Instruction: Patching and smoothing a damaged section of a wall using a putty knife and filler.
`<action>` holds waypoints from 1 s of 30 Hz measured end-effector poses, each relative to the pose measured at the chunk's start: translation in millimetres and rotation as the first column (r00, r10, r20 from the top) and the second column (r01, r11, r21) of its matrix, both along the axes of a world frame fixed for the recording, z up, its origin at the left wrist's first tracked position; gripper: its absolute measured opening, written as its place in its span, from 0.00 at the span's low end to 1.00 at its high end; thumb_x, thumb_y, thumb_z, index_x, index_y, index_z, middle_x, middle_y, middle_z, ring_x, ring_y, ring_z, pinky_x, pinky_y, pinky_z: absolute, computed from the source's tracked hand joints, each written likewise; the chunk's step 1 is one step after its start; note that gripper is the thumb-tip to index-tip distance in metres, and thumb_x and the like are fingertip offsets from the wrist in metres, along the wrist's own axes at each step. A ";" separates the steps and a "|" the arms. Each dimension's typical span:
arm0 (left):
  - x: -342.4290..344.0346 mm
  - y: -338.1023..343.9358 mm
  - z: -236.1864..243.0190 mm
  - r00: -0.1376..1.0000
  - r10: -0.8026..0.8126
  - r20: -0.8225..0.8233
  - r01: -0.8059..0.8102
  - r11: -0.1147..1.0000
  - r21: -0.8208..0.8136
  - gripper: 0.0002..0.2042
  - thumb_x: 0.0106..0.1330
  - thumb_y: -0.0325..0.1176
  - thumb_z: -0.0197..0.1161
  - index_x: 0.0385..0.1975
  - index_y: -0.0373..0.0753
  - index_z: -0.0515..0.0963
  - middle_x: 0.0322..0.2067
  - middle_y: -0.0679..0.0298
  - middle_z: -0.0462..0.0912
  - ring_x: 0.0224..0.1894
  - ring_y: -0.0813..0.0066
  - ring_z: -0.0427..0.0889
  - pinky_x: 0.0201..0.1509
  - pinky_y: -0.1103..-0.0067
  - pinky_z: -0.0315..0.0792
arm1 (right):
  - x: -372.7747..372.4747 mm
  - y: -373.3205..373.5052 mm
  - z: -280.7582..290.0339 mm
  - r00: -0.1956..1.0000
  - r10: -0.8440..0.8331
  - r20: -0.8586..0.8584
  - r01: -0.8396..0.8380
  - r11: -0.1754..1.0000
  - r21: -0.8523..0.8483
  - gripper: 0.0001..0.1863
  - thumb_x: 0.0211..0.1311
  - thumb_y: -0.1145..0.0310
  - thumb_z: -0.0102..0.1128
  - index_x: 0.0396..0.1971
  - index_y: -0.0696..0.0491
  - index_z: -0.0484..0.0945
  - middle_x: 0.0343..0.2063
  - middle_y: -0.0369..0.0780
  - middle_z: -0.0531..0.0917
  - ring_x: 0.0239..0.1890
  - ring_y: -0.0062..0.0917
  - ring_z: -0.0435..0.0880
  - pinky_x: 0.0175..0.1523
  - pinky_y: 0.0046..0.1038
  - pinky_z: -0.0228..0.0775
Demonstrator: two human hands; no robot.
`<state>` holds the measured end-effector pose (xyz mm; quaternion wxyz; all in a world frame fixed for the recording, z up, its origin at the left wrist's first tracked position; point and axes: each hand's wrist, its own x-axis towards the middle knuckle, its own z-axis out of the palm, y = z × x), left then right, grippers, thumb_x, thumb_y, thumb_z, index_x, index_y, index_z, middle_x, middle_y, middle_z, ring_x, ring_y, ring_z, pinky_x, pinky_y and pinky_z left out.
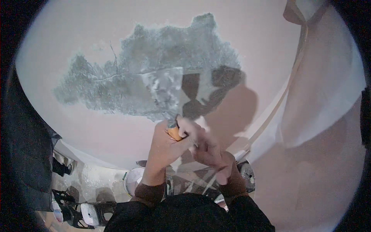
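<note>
My left hand (166, 145) is closed round the orange handle of a putty knife (174, 132). Its broad blade (164, 89) points up in front of the wall, smeared with whitish filler. Close against it, my right hand (206, 147) is blurred, its fingers curled by the knife's neck; whatever lies in them I cannot make out. Behind the blade, a grey patch (166, 46) with a ragged outline spreads over the pale pink wall (112, 129). A thin raised line crosses this patch. Shadows of hands and blade fall on its right part.
White sheeting (317, 96) hangs along the right side. Below the wall stands a bucket (133, 179) with pale contents. Black stools (102, 208) and a white-topped container (89, 214) are at lower left, on a stained floor (92, 178). Dark fabric (31, 154) borders the far left.
</note>
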<state>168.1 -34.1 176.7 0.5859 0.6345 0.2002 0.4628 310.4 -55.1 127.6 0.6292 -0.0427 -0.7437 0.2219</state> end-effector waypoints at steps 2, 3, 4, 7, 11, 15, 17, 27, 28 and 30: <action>-3.0 -4.0 -0.6 0.996 -0.084 0.040 0.086 0.994 -0.068 0.14 0.51 0.16 0.67 0.20 0.38 0.65 0.27 0.62 0.79 0.31 0.84 0.77 0.33 0.84 0.72 | 8.1 3.6 -6.3 0.947 0.316 0.053 -0.002 0.172 -0.985 0.42 0.54 0.49 0.67 0.66 0.48 0.59 0.60 0.40 0.62 0.61 0.35 0.60 0.62 0.37 0.53; -5.1 -6.6 -0.9 0.981 -0.170 0.090 0.181 0.975 -0.131 0.13 0.51 0.16 0.67 0.20 0.37 0.68 0.27 0.62 0.79 0.31 0.83 0.79 0.33 0.84 0.73 | 8.5 4.5 -11.5 0.944 0.326 0.049 -0.008 0.171 -0.985 0.42 0.54 0.49 0.67 0.66 0.48 0.59 0.60 0.40 0.62 0.61 0.35 0.60 0.62 0.37 0.53; -8.1 -9.6 -1.7 0.984 -0.158 0.087 0.169 0.977 -0.133 0.13 0.51 0.16 0.67 0.20 0.37 0.68 0.27 0.62 0.79 0.31 0.83 0.79 0.33 0.84 0.73 | 7.2 5.0 -14.8 0.932 0.353 0.085 -0.028 0.303 -0.952 0.42 0.54 0.49 0.67 0.65 0.48 0.60 0.60 0.40 0.62 0.61 0.34 0.60 0.62 0.36 0.52; -1.3 -18.5 7.4 0.962 -0.273 0.020 0.270 0.936 -0.224 0.10 0.50 0.17 0.68 0.23 0.36 0.73 0.27 0.63 0.80 0.32 0.81 0.80 0.34 0.82 0.74 | 17.9 -8.6 -2.7 0.917 0.331 0.222 -0.062 0.669 -0.741 0.40 0.53 0.48 0.67 0.62 0.50 0.64 0.58 0.41 0.63 0.60 0.33 0.60 0.63 0.36 0.50; -6.6 -21.5 1.1 0.993 -0.101 -0.067 0.105 0.992 0.064 0.10 0.48 0.18 0.69 0.26 0.36 0.76 0.26 0.65 0.81 0.31 0.82 0.79 0.35 0.81 0.74 | 16.4 -19.8 0.9 0.887 0.271 0.373 -0.173 0.946 -0.275 0.37 0.52 0.47 0.68 0.58 0.53 0.70 0.56 0.42 0.64 0.59 0.31 0.61 0.64 0.34 0.46; -5.7 -15.3 -12.9 0.996 0.042 -0.077 -0.032 0.990 0.135 0.10 0.47 0.18 0.69 0.24 0.38 0.74 0.26 0.66 0.81 0.30 0.84 0.77 0.34 0.82 0.72 | 16.4 -24.9 -3.1 0.880 0.177 0.440 -0.257 0.958 0.129 0.36 0.51 0.47 0.68 0.55 0.55 0.74 0.55 0.43 0.64 0.58 0.30 0.61 0.65 0.34 0.43; -5.7 -16.2 -13.6 0.996 -0.018 -0.085 0.028 0.992 0.120 0.10 0.48 0.18 0.68 0.23 0.38 0.74 0.26 0.66 0.81 0.30 0.84 0.77 0.35 0.83 0.72 | 21.8 -29.4 1.3 0.795 0.188 0.577 -0.297 0.949 0.101 0.39 0.52 0.46 0.67 0.62 0.48 0.67 0.55 0.41 0.64 0.60 0.35 0.57 0.63 0.37 0.49; 1.4 0.1 1.3 0.978 -0.048 -0.202 0.092 0.972 0.217 0.12 0.48 0.22 0.69 0.20 0.37 0.69 0.23 0.68 0.78 0.28 0.85 0.75 0.32 0.84 0.70 | 37.1 -1.1 26.5 0.550 0.518 0.655 -0.621 0.778 -0.094 0.38 0.50 0.48 0.70 0.58 0.53 0.71 0.55 0.40 0.69 0.59 0.35 0.60 0.64 0.34 0.49; 2.2 3.7 4.3 0.979 -0.045 -0.200 0.089 0.972 0.218 0.12 0.48 0.22 0.69 0.20 0.37 0.69 0.23 0.68 0.78 0.28 0.85 0.75 0.32 0.84 0.70 | 46.5 2.8 23.2 0.657 0.409 0.633 -0.494 0.868 -0.047 0.36 0.51 0.49 0.70 0.57 0.53 0.71 0.53 0.40 0.70 0.57 0.34 0.62 0.63 0.34 0.52; 5.9 15.0 12.6 0.925 0.188 -0.330 -0.117 0.968 0.221 0.12 0.48 0.24 0.71 0.20 0.37 0.70 0.23 0.67 0.78 0.27 0.85 0.75 0.30 0.84 0.70 | 65.6 12.1 13.1 0.811 0.147 0.566 -0.199 0.980 0.031 0.33 0.52 0.52 0.69 0.56 0.54 0.72 0.50 0.42 0.73 0.55 0.34 0.67 0.61 0.34 0.56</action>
